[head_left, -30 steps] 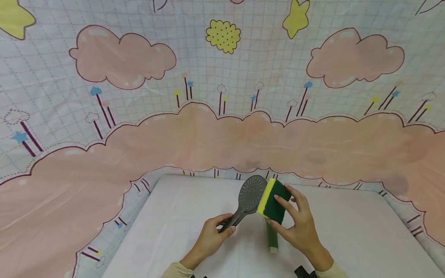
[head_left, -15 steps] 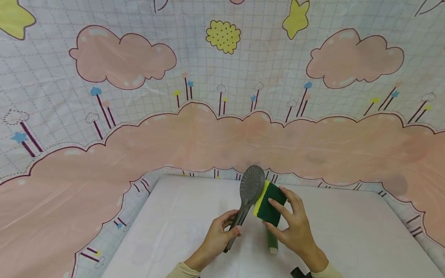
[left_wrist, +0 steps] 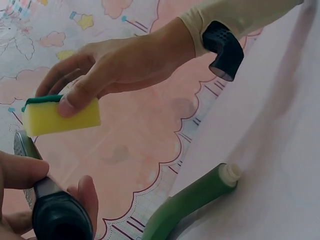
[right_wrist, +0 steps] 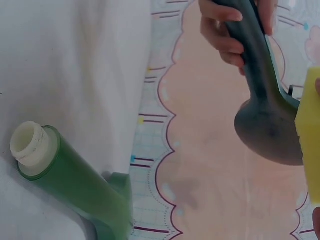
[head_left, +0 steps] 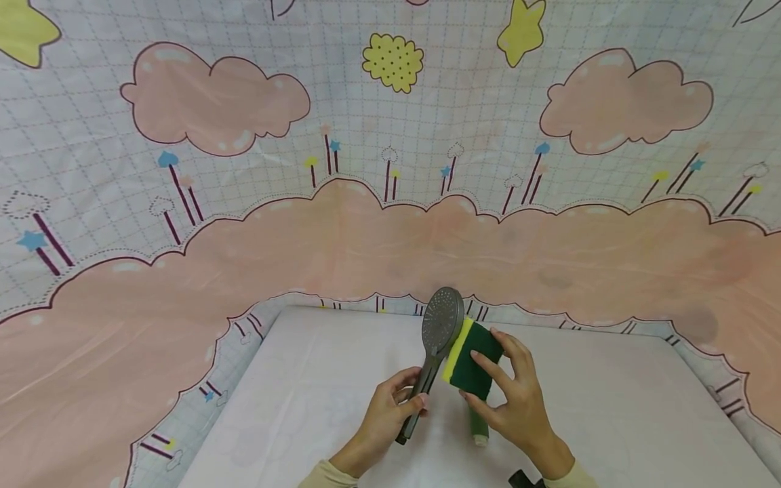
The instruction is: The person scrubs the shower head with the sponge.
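A grey shower head (head_left: 442,322) is held up by my left hand (head_left: 386,415), its fingers and thumb wrapped round the handle. Its perforated face is turned toward the head camera. Across from it, my right hand (head_left: 523,407) pinches a yellow and green sponge (head_left: 465,367) between thumb and fingers. The sponge's yellow side (left_wrist: 55,119) lies against or very near the rim and back of the shower head (right_wrist: 270,132); exact contact is hard to tell. Below the sponge, a green tube-like thing with a pale threaded end (right_wrist: 75,175) lies on the table, partly hidden in the head view.
The white table (head_left: 293,379) stretches out under both hands. Behind it hangs a cloth (head_left: 342,251) printed with pink clouds and stars. A black strap piece (left_wrist: 222,52) sits at my right wrist, by the pale sleeve (left_wrist: 250,15).
The shower head has swung more upright and risen, its handle end now showing below my left hand. My right hand and the sponge have shifted slightly left.
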Motion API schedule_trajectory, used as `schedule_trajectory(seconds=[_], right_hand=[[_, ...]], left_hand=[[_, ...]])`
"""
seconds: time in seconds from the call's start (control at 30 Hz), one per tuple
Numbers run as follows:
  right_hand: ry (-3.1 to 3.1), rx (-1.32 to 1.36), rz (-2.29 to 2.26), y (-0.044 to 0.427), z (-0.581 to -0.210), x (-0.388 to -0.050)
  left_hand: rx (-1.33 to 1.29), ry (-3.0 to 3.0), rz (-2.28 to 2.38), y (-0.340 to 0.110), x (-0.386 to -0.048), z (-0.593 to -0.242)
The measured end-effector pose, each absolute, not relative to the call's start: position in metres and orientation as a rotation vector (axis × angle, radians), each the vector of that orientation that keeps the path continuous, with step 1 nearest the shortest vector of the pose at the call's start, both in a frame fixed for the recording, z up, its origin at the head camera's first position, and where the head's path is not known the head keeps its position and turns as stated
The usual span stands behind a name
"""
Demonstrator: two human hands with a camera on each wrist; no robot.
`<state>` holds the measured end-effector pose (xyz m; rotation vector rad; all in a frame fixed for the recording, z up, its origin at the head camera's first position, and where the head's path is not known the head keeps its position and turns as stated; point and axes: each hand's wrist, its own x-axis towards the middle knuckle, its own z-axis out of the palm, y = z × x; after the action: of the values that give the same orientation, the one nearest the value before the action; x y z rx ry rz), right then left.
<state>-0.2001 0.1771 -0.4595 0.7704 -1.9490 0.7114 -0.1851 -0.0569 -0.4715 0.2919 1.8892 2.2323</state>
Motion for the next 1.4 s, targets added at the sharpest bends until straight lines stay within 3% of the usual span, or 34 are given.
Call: schedule_trajectory(seconds=[1.4], right_hand=[[-2.169,0.879,0.706,0.169,-0.471,-0.19]], left_hand=[[0.335,1.761,2.324,-0.049,-0.186,-0.463]])
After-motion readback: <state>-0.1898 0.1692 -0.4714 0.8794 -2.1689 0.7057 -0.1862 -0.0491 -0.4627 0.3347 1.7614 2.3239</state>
